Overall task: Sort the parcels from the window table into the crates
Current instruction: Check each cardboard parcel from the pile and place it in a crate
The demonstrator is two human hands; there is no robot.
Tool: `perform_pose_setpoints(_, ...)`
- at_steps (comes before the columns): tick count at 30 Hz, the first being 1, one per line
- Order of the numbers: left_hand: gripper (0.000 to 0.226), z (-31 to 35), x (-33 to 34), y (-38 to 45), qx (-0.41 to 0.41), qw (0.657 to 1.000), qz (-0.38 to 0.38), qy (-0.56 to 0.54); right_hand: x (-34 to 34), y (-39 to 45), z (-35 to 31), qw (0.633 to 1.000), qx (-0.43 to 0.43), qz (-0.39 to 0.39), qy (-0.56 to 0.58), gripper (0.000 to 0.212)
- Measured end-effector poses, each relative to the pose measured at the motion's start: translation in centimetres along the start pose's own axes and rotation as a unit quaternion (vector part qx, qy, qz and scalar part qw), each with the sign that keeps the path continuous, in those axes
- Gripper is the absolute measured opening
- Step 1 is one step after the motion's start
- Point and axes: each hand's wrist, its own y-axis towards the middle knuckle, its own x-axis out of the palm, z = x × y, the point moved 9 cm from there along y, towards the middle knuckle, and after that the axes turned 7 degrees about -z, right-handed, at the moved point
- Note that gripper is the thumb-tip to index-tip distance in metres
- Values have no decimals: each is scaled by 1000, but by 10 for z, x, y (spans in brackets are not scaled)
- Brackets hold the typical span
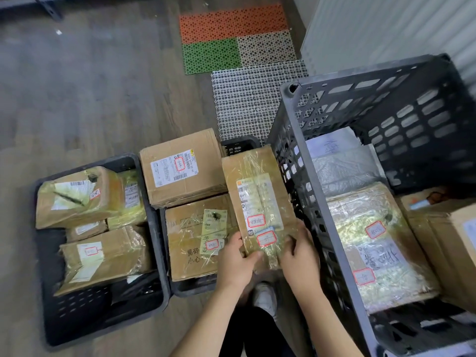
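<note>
You hold a taped parcel [260, 204] in both hands at its near end: your left hand [238, 258] has its grip curled round the near left corner, thumb on top, and your right hand [300, 251] grasps the near right edge, fingers bent over the tape. The parcel tilts, its far end up, between the middle crate [164, 256] and the tall crate [309, 176], and its right edge lies against the tall crate's wall. It bears a white label and two red-framed stickers near your fingers.

The middle crate holds two boxes [184, 167], one beyond the other, both rising above its rim. The left crate [85, 323] holds several smaller taped parcels. The tall crate on your right holds wrapped parcels [371, 228] with red-framed stickers. All three stand on the floor [90, 94]. Coloured mats [231, 34] lie farther off.
</note>
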Motion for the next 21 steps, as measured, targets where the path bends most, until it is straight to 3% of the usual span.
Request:
perform_pose_setpoints(5, 42, -5, 6, 7, -26, 999, -5, 37, 14, 9, 14, 994, 70, -86, -17, 53)
perform_pose_setpoints(15, 44, -15, 1, 6, -32, 994, 43, 94, 22, 2, 30, 990, 84, -113, 16, 48)
perform_pose_setpoints(21, 32, -27, 3, 20, -60, 993, 34, 97, 35, 8, 26, 986, 57, -144, -63, 55)
